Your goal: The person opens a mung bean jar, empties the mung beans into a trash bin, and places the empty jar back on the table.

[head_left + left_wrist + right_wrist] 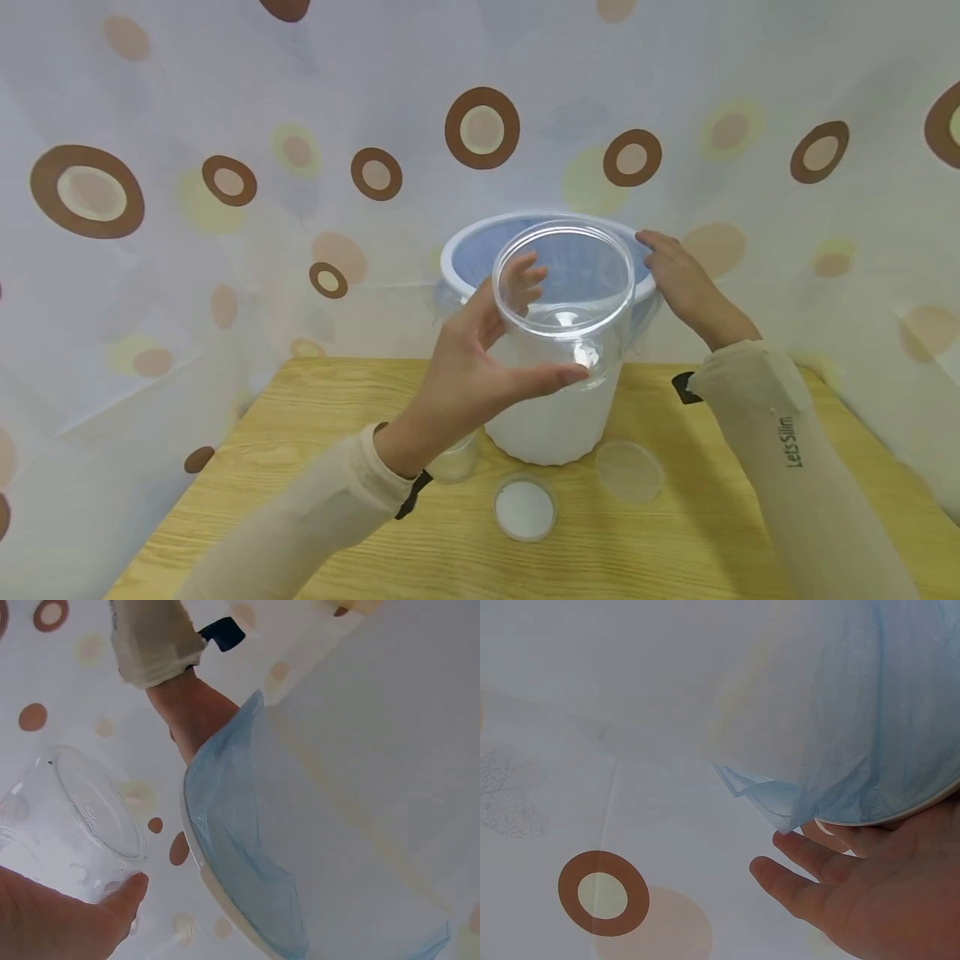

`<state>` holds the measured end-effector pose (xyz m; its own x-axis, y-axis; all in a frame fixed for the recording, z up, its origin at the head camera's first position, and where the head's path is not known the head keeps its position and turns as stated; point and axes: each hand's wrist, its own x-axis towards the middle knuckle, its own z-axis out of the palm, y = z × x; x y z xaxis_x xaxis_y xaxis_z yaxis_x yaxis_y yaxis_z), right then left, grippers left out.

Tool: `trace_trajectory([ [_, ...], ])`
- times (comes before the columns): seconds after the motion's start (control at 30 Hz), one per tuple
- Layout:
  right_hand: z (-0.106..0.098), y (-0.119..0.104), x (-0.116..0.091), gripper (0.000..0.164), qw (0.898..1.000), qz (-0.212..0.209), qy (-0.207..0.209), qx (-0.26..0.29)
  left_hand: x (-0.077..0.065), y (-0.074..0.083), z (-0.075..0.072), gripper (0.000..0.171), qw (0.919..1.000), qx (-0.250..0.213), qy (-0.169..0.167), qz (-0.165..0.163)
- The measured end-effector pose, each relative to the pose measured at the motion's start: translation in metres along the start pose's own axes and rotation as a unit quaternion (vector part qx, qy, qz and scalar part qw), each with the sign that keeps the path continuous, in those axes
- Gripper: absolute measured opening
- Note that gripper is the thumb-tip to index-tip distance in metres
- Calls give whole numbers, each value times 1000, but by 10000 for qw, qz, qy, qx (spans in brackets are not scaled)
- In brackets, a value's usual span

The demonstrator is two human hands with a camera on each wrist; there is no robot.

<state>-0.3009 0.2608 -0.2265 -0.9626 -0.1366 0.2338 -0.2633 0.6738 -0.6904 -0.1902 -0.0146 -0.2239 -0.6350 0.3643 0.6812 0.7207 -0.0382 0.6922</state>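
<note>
My left hand (480,358) grips a clear plastic cup (573,317) by its side, with the thumb across the near wall and the fingers round the far left. The cup's open rim is tipped toward me, and nothing shows inside it. Behind it stands a white trash bin (551,425) lined with a blue plastic bag (240,847) folded over the rim. My right hand (693,287) touches the right side of that rim. Its fingers (795,889) are extended, some passing behind the rim and bag edge in the right wrist view; the thumb is hidden there.
On the wooden table (330,517), a small round container (525,508) with white contents stands in front of the bin. A translucent disc like a lid (630,471) lies to its right. Another clear container (456,462) is partly hidden by my left wrist. A spotted sheet (420,75) hangs behind.
</note>
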Motion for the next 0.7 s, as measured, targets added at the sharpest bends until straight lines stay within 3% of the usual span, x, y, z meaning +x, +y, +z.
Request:
trace_trajectory([
  [0.17,0,1,0,57,10000,-44,-6,-52,-7,-3,5,84,9995,-261,-163,-66],
  [0.27,0,1,0,57,10000,-2,-2,-35,-12,-4,9,82,9986,-374,-244,-270],
  [0.37,0,-1,-1,56,10000,64,-6,41,-17,-7,14,82,9980,-361,-321,-420],
  [0.57,0,-1,-2,56,10000,39,19,41,-26,-17,25,80,9975,-320,-485,-409],
  [0.7,-1,0,-1,56,10000,-20,38,-73,-32,-23,29,81,9957,-269,-614,-639],
])
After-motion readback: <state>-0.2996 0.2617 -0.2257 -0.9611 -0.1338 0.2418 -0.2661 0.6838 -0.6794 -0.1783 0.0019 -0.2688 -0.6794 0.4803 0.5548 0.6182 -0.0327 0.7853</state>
